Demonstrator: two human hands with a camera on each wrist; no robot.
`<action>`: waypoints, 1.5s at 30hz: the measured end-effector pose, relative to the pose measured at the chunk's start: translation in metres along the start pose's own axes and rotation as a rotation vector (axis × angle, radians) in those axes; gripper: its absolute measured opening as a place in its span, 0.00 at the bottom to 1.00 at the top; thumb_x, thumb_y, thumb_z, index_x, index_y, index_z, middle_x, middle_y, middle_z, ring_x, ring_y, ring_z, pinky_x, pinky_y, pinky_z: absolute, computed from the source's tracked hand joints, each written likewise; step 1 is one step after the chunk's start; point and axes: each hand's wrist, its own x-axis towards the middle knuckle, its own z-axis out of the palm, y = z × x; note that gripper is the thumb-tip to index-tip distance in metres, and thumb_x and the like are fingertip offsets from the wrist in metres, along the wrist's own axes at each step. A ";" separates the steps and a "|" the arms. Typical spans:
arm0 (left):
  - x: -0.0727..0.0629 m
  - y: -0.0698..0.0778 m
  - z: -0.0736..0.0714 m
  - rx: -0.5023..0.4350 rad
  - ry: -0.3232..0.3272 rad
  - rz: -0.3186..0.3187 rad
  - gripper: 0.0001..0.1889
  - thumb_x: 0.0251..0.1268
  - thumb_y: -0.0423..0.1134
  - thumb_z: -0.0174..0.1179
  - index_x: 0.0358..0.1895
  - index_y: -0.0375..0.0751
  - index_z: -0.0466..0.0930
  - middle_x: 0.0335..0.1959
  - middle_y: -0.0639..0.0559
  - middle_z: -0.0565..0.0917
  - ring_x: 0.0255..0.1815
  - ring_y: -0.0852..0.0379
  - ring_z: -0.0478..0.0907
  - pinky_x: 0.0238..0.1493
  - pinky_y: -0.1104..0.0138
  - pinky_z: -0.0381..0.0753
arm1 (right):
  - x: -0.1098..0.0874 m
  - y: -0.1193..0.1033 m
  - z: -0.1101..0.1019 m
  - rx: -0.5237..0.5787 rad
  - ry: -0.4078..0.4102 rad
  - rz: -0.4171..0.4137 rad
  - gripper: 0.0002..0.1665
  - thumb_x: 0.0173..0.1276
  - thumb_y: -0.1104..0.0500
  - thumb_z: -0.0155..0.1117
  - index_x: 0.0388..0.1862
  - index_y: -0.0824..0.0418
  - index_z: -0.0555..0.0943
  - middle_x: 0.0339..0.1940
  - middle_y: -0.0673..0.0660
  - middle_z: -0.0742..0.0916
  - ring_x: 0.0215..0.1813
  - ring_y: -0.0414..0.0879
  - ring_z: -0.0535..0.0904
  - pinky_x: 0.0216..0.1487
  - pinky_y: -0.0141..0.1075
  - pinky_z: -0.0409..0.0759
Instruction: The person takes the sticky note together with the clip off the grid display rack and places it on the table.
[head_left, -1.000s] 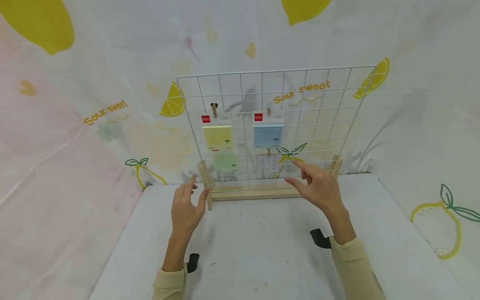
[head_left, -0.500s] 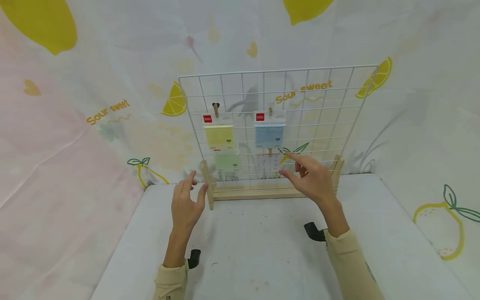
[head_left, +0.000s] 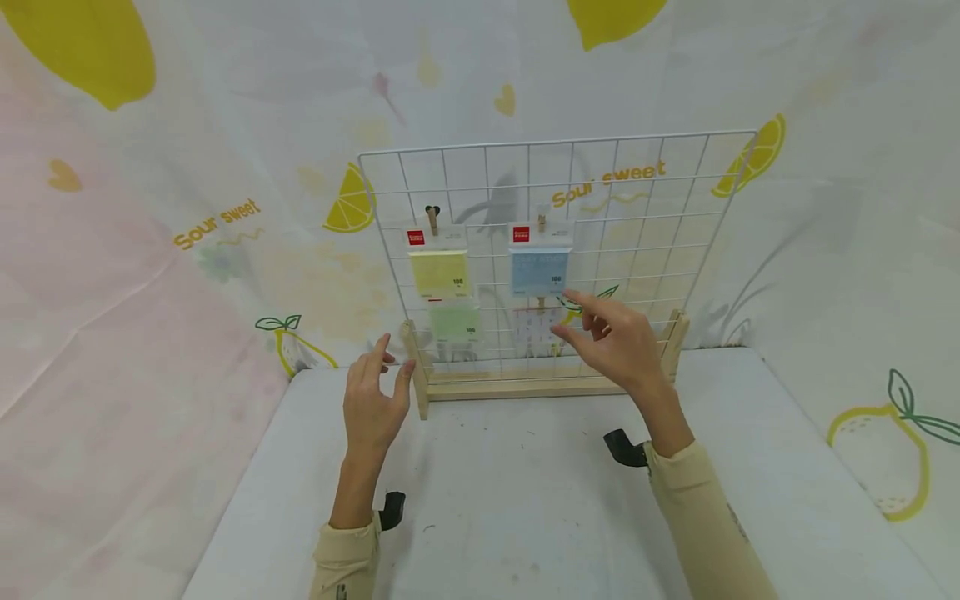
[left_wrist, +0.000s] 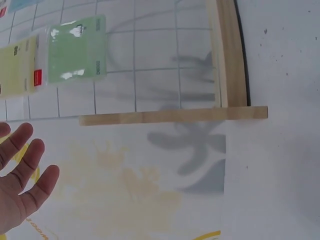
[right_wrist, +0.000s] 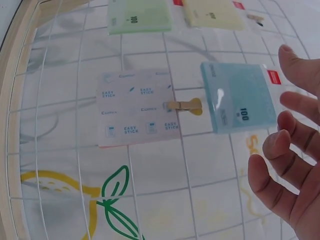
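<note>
My right hand (head_left: 618, 342) is raised before the wire grid (head_left: 558, 142), thumb and forefinger apart, with nothing held. Beside its fingertips in the head view hangs a pale sheet or pad printed "EASY STICK" (right_wrist: 137, 107), clipped by a small wooden clothespin (right_wrist: 186, 105). Above that is a blue sticky-note pack (head_left: 538, 273). A yellow sticky-note pack (head_left: 438, 275) and, below it, a green one (head_left: 452, 323) hang on the left side of the grid. My left hand (head_left: 372, 408) hovers by the stand's left foot, fingers loosely spread and holding nothing.
The grid stands in a wooden base (head_left: 517, 388) at the back of the white table (head_left: 487, 500). A lemon-printed cloth (head_left: 225, 108) hangs behind and at the sides. Black wrist mounts (head_left: 625, 450) stick out from both sleeves.
My right hand has moved left and slightly up, closer to the printed sheet and the lower edge of the blue pack. The left hand has risen slightly.
</note>
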 end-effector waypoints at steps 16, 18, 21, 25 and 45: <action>0.007 -0.004 -0.001 -0.011 0.033 0.025 0.27 0.63 0.38 0.68 0.64 0.33 0.74 0.39 0.40 0.80 0.41 0.42 0.76 0.40 0.52 0.76 | 0.020 -0.010 0.008 0.034 0.039 0.000 0.28 0.55 0.55 0.79 0.54 0.64 0.84 0.22 0.53 0.79 0.25 0.42 0.70 0.27 0.38 0.74; 0.008 -0.004 -0.001 -0.012 0.035 0.022 0.27 0.63 0.38 0.68 0.64 0.33 0.74 0.39 0.40 0.80 0.41 0.42 0.76 0.40 0.52 0.75 | 0.022 -0.013 0.008 0.037 0.043 0.002 0.28 0.55 0.55 0.79 0.53 0.64 0.84 0.22 0.53 0.78 0.25 0.42 0.71 0.27 0.38 0.74; 0.009 -0.005 -0.001 -0.014 0.037 0.011 0.27 0.63 0.38 0.68 0.64 0.33 0.74 0.39 0.40 0.80 0.41 0.43 0.76 0.40 0.52 0.75 | 0.026 -0.016 0.010 0.048 0.047 0.000 0.27 0.56 0.55 0.79 0.53 0.64 0.85 0.22 0.53 0.78 0.25 0.42 0.71 0.27 0.37 0.73; 0.012 -0.004 0.000 -0.027 0.041 0.008 0.26 0.64 0.38 0.67 0.64 0.33 0.74 0.40 0.41 0.80 0.40 0.43 0.76 0.40 0.52 0.74 | 0.032 -0.019 0.010 0.067 0.062 -0.012 0.27 0.56 0.55 0.79 0.53 0.64 0.85 0.22 0.55 0.79 0.25 0.42 0.71 0.26 0.37 0.73; 0.026 -0.002 0.000 -0.048 0.042 -0.002 0.25 0.66 0.39 0.65 0.63 0.33 0.74 0.41 0.40 0.80 0.42 0.43 0.75 0.41 0.53 0.73 | 0.049 -0.024 0.017 0.096 0.084 -0.069 0.25 0.56 0.56 0.79 0.51 0.64 0.85 0.22 0.56 0.80 0.23 0.44 0.73 0.27 0.38 0.76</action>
